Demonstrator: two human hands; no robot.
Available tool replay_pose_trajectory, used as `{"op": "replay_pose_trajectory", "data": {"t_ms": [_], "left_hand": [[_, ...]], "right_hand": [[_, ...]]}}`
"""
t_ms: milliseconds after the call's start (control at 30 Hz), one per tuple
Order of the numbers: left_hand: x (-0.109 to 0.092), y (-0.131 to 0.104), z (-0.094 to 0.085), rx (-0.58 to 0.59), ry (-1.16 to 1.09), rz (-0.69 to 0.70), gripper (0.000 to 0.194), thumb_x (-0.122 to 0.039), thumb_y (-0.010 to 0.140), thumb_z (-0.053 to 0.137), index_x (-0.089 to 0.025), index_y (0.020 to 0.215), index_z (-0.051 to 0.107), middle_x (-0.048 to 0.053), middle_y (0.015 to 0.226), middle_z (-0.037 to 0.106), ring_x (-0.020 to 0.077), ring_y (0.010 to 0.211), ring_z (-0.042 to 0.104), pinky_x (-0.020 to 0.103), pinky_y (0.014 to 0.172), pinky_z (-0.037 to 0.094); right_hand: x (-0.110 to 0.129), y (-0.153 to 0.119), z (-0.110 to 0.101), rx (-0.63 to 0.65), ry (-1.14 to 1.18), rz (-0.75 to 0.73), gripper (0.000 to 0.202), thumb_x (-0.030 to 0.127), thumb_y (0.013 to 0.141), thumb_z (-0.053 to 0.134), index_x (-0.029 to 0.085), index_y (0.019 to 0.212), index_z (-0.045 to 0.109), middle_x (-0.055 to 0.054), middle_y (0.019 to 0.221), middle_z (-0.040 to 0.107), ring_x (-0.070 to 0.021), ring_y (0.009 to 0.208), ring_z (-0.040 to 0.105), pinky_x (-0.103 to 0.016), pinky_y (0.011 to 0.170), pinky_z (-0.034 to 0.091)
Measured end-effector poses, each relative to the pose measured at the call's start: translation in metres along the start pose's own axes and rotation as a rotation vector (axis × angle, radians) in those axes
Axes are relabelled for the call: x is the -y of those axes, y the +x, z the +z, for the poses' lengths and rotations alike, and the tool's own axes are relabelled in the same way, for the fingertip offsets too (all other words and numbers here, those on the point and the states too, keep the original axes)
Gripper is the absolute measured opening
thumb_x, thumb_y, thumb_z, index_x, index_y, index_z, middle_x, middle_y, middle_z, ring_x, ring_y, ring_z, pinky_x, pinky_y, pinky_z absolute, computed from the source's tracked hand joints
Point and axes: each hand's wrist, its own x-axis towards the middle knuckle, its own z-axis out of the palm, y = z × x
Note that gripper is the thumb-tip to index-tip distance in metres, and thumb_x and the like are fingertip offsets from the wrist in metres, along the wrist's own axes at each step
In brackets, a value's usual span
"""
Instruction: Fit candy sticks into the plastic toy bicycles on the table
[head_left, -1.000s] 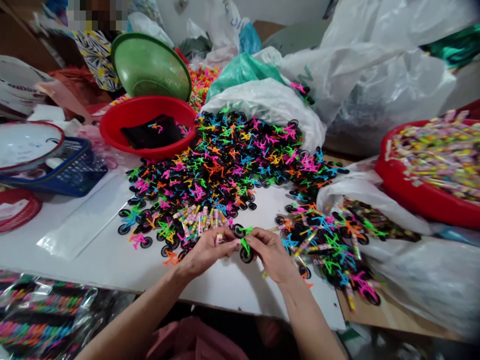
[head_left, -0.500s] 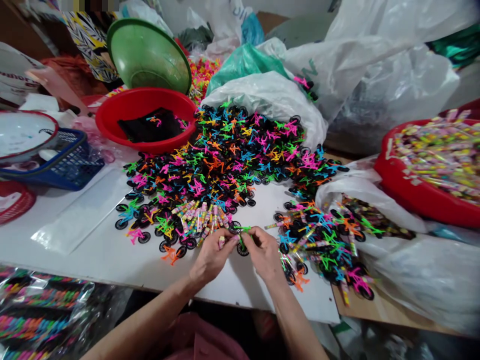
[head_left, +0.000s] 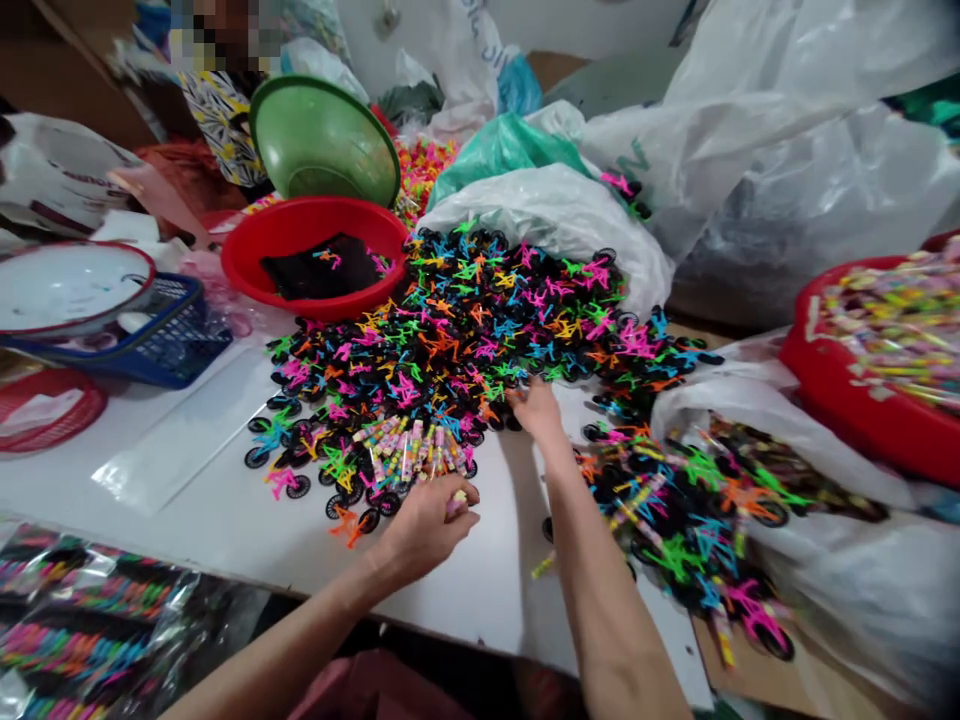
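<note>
My left hand (head_left: pixel 429 522) is closed over the front of the table, with the end of a small wrapped candy stick (head_left: pixel 456 502) showing between its fingers. Behind it, a bunch of wrapped candy sticks (head_left: pixel 409 450) lies against a big heap of toy bicycles (head_left: pixel 450 330), with bright frames and black wheels. At the near edge of that heap, my right hand (head_left: pixel 537 410) touches the toys; its fingertips are partly hidden among them. Right of my right forearm lies a smaller pile of toy bicycles (head_left: pixel 679 555), mixed with candy sticks.
A red basin (head_left: pixel 247 285) and a tilted green basin (head_left: pixel 322 140) stand back left, near a person (head_left: pixel 217 120). A blue basket (head_left: pixel 172 350) is at left. On the right, a red tub (head_left: pixel 814 370) holds candy sticks beside plastic bags (head_left: pixel 862 590). Packed toys (head_left: pixel 82 620) lie lower left.
Both hands were together on a green toy bicycle; it is no longer in them. My right hand has moved forward to the heap. My left hand keeps the candy stick. The view has shifted slightly.
</note>
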Motion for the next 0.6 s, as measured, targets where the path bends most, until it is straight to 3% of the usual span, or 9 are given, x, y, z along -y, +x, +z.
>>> {"op": "replay_pose_trajectory", "data": {"t_ms": [100, 200, 300, 400, 500, 600], "left_hand": [[0.001, 0.006, -0.021, -0.201, 0.136, 0.005, 0.008, -0.023, 0.070, 0.062, -0.022, 0.077, 0.065, 0.002, 0.073, 0.063, 0.0158, 0.065, 0.054, 0.024, 0.064, 0.038], [-0.004, 0.022, -0.031, -0.318, 0.402, 0.037, 0.018, -0.032, 0.076, 0.060, -0.020, 0.088, 0.063, 0.006, 0.088, 0.062, 0.0210, 0.078, 0.056, 0.028, 0.072, 0.040], [-0.012, 0.041, -0.020, -0.215, 0.743, 0.032, 0.023, -0.034, 0.080, 0.055, -0.018, 0.096, 0.059, 0.012, 0.099, 0.057, 0.0272, 0.090, 0.055, 0.033, 0.073, 0.041], [-0.016, 0.051, -0.006, -0.134, 0.962, -0.030, 0.021, -0.020, 0.083, 0.048, -0.015, 0.101, 0.056, 0.015, 0.101, 0.056, 0.0298, 0.095, 0.054, 0.035, 0.073, 0.041], [-0.013, 0.051, -0.007, -0.091, 1.009, -0.049, 0.027, -0.007, 0.081, 0.041, -0.014, 0.103, 0.055, 0.017, 0.100, 0.058, 0.0298, 0.093, 0.056, 0.038, 0.077, 0.040], [-0.009, 0.051, -0.016, -0.086, 0.941, -0.055, 0.033, -0.003, 0.078, 0.040, -0.015, 0.105, 0.056, 0.016, 0.098, 0.059, 0.0290, 0.092, 0.058, 0.039, 0.079, 0.040]], "right_hand": [[0.002, 0.010, 0.033, 0.042, 0.069, 0.045, 0.041, 0.028, 0.077, 0.052, 0.011, 0.114, 0.053, -0.009, 0.086, 0.066, -0.0207, 0.079, 0.061, -0.028, 0.067, 0.044], [0.006, 0.003, 0.034, 0.015, 0.108, 0.030, 0.046, 0.035, 0.077, 0.052, 0.014, 0.118, 0.049, -0.009, 0.092, 0.066, -0.0229, 0.084, 0.061, -0.031, 0.071, 0.044], [0.019, -0.009, 0.024, -0.027, 0.102, -0.108, 0.047, 0.031, 0.078, 0.053, 0.016, 0.122, 0.046, -0.010, 0.106, 0.062, -0.0245, 0.095, 0.058, -0.033, 0.080, 0.043], [0.026, -0.023, 0.012, 0.015, 0.037, -0.216, 0.048, 0.022, 0.079, 0.050, 0.013, 0.126, 0.043, -0.013, 0.114, 0.057, -0.0246, 0.100, 0.056, -0.034, 0.083, 0.043], [0.020, -0.048, 0.004, 0.002, -0.002, -0.263, 0.049, 0.021, 0.082, 0.046, 0.014, 0.130, 0.038, -0.013, 0.114, 0.054, -0.0251, 0.101, 0.054, -0.035, 0.082, 0.043], [0.021, -0.081, 0.010, 0.046, 0.055, -0.298, 0.039, 0.025, 0.085, 0.045, 0.016, 0.123, 0.046, -0.011, 0.110, 0.056, -0.0239, 0.101, 0.053, -0.034, 0.082, 0.044]]}}
